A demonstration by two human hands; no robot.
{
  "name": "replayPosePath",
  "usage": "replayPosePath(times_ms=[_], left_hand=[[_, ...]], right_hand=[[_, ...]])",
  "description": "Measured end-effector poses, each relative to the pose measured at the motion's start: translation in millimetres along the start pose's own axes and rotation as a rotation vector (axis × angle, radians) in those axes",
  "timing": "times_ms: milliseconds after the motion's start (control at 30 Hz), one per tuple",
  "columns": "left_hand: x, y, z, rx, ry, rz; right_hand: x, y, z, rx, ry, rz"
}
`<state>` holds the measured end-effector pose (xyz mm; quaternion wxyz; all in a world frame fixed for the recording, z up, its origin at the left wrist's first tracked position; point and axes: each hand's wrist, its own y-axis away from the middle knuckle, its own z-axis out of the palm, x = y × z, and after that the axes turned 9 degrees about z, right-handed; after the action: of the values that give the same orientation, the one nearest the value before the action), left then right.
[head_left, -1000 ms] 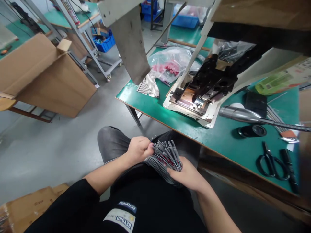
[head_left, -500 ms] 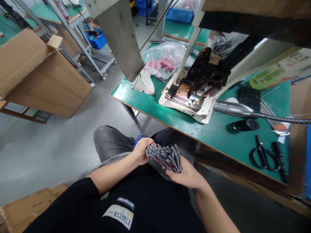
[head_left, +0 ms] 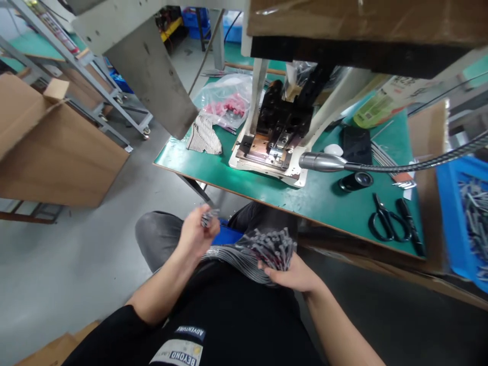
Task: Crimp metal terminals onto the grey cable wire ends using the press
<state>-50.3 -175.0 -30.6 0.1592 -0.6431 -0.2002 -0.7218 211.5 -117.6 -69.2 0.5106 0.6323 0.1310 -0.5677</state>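
Over my lap, my right hand (head_left: 296, 274) is wrapped round a thick bundle of grey cables (head_left: 272, 249), their cut ends fanned upward and some red showing among them. The cable lengths (head_left: 232, 259) run leftward across my lap. My left hand (head_left: 195, 231), apart from that bundle, is closed on a smaller bunch of grey cable ends (head_left: 208, 218), a little blurred. Ahead on the table is a machine (head_left: 267, 165) with a white base and dark press parts, lit by a lamp (head_left: 322, 161) on a flexible neck.
On the green table (head_left: 244, 183) lie a striped piece (head_left: 205, 134), a plastic bag (head_left: 224, 104) with pink parts, scissors (head_left: 387, 223), a black marker (head_left: 410, 226) and a black cylinder (head_left: 355, 181). A blue bin (head_left: 457, 223) stands right; a cardboard box (head_left: 76, 152) stands left.
My left hand has moved left, away from the large bundle, with a smaller bunch of cable ends in it. My right hand keeps its hold. The view has turned slightly right.
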Motion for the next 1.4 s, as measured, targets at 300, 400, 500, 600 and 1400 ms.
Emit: replayPosePath(times_ms=[300, 400, 500, 600, 1400], left_hand=[[0, -9, 9.0, -0.065, 0.156, -0.182], [3, -7, 31.3, -0.147, 0.096, -0.174], [9, -15, 68.7, -0.307, -0.061, -0.103], [19, -26, 134.9, -0.628, -0.255, 0.029], [13, 4, 544.7, -1.169, -0.637, 0.348]], right_hand=[[46, -3, -21, 0.072, -0.425, -0.072], [62, 3, -17, 0.163, -0.548, -0.149], [81, 8, -11, 0.293, -0.714, -0.262], [99, 7, -10, 0.408, -0.896, -0.368], [148, -6, -38, 0.511, -1.286, -0.459]])
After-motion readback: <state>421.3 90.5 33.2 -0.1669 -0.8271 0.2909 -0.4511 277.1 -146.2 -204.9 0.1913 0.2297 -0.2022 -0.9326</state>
